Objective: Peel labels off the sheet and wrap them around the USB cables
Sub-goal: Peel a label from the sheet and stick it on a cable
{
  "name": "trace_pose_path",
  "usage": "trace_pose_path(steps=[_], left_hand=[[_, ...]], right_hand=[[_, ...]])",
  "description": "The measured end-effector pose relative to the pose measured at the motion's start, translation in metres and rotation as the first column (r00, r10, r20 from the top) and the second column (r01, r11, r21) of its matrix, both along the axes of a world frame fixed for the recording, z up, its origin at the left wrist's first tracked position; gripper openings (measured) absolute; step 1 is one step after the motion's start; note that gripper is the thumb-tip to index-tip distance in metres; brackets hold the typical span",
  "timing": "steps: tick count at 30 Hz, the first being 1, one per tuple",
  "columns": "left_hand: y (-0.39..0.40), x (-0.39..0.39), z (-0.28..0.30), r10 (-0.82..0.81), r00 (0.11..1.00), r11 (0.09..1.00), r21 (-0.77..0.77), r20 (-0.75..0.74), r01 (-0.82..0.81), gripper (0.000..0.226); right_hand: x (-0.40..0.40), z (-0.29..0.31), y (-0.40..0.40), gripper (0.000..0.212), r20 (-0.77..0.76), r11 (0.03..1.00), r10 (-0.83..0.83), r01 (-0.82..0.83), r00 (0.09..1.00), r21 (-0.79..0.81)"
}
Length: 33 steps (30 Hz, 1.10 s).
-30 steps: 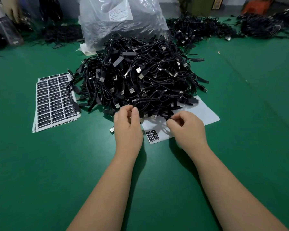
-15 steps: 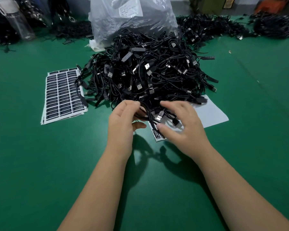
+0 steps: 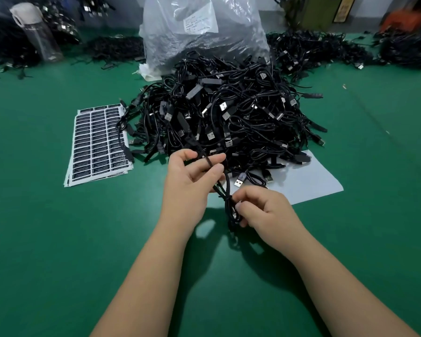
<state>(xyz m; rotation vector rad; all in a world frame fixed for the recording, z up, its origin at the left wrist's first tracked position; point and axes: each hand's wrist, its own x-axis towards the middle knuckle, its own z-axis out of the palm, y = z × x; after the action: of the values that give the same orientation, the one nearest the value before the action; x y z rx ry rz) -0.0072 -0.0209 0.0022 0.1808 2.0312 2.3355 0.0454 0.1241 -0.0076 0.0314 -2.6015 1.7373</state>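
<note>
Head camera shows us our left hand (image 3: 190,181) and right hand (image 3: 260,210) both pinching one black cable (image 3: 225,188) just above the green table (image 3: 58,239). We think we are wrapping a label on it, but we cannot see the label. The big pile of cables (image 3: 229,117) still waits, so lots is left. The label sheets (image 3: 99,142) lie left of the pile. Their writing is too small to read.

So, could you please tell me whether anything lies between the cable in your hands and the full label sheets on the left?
Nothing visible does. Left hand and right hand hold the cable above bare green table; the label sheets lie left, with only pile strands overlapping their right edge.
</note>
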Motion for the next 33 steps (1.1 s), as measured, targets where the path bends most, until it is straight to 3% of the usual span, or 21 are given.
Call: trace_pose_path(steps=[8, 11, 13, 15, 22, 26, 29, 31, 33], left_hand=[[-0.005, 0.002, 0.007, -0.219, 0.970, 0.972, -0.070, 0.101, 0.227, 0.032], [-0.006, 0.005, 0.008, -0.254, 0.965, 0.905, -0.333, 0.073, 0.263, 0.040], [-0.009, 0.006, 0.008, -0.286, 0.958, 0.756, -0.611, 0.016, 0.235, 0.048], [-0.013, 0.005, 0.008, -0.309, 0.950, 0.620, -0.768, -0.048, 0.163, 0.042], [-0.015, 0.005, 0.006, -0.316, 0.937, 0.612, -0.787, -0.147, 0.083, 0.022], [-0.013, 0.005, 0.005, -0.392, 0.917, 0.676, -0.698, -0.072, 0.234, 0.020], [-0.014, 0.003, 0.004, -0.398, 0.917, 0.658, -0.698, -0.005, 0.282, 0.010], [-0.014, 0.002, 0.001, -0.365, 0.931, 0.589, -0.773, 0.004, 0.234, 0.012], [-0.015, 0.000, 0.000, -0.297, 0.955, 0.522, -0.836, 0.009, 0.170, 0.012]], right_hand=[[0.002, -0.001, -0.005, 0.019, -0.048, 0.997, -0.075, 0.076, 0.996, 0.026], [0.001, 0.004, -0.002, 0.008, -0.070, 0.971, -0.172, 0.157, 0.983, -0.181], [-0.001, 0.006, 0.001, 0.009, -0.045, 0.919, -0.250, 0.222, 0.967, -0.326], [-0.002, 0.010, 0.006, 0.015, -0.026, 0.881, -0.319, 0.286, 0.947, -0.377], [-0.005, 0.004, 0.004, 0.012, 0.034, 0.890, -0.262, 0.255, 0.964, -0.378], [-0.006, 0.002, 0.007, 0.011, 0.045, 0.908, -0.224, 0.225, 0.974, -0.353], [-0.006, 0.001, 0.012, 0.009, 0.039, 0.959, -0.160, 0.164, 0.986, -0.231], [-0.006, 0.000, 0.019, 0.011, 0.001, 0.992, -0.103, 0.102, 0.995, 0.077], [-0.006, 0.001, 0.026, 0.018, 0.000, 0.903, -0.033, 0.030, 0.999, 0.429]])
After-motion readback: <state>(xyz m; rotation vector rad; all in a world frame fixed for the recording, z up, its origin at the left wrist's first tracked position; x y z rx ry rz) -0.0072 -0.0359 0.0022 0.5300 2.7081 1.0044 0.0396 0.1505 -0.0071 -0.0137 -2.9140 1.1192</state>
